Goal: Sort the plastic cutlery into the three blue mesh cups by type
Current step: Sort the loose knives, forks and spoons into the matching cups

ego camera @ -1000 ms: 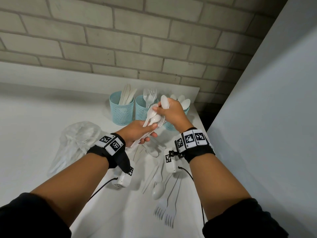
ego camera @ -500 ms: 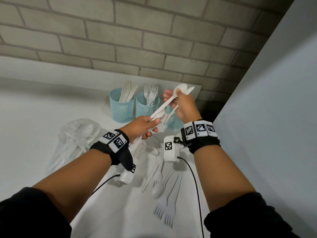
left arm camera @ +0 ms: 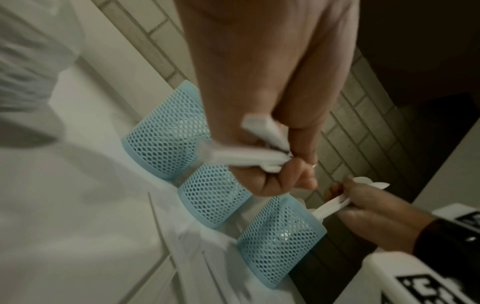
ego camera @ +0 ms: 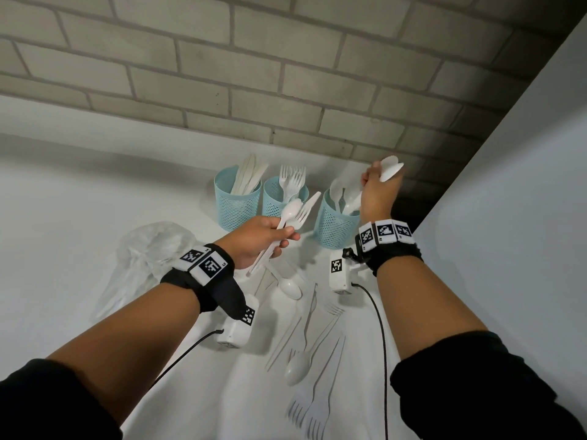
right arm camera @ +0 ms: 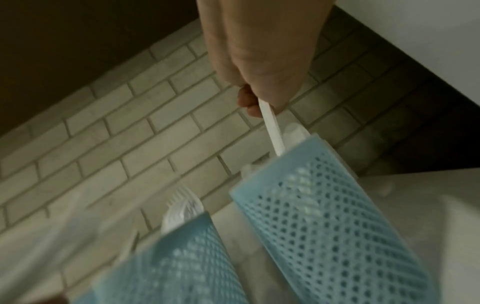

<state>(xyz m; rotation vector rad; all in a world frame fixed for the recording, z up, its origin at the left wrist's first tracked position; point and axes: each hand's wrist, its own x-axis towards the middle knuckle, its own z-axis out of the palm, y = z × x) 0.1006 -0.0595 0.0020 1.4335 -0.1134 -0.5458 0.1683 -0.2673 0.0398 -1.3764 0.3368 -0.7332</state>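
Observation:
Three blue mesh cups stand in a row by the brick wall: the left cup point(ego camera: 237, 204) holds knives, the middle cup point(ego camera: 279, 203) forks, the right cup point(ego camera: 335, 225) spoons. My right hand point(ego camera: 378, 188) grips white spoons point(ego camera: 391, 168) by the necks, bowls up, their handles point(right arm camera: 271, 127) reaching down into the right cup point(right arm camera: 335, 222). My left hand point(ego camera: 260, 241) holds a mixed bundle of cutlery point(ego camera: 293, 215), a spoon, fork and knife, in front of the middle cup. Loose spoons and forks point(ego camera: 313, 354) lie on the white table below my wrists.
A crumpled clear plastic bag point(ego camera: 149, 258) lies left of my left wrist. A white panel point(ego camera: 495, 236) rises close on the right, just beyond the right cup. The brick wall point(ego camera: 286, 74) runs behind the cups. Cables trail from both wrist cameras.
My right hand drew spoons out of the left hand's bundle and carried them right and back, over the right cup. The left hand stayed put with the remaining cutlery.

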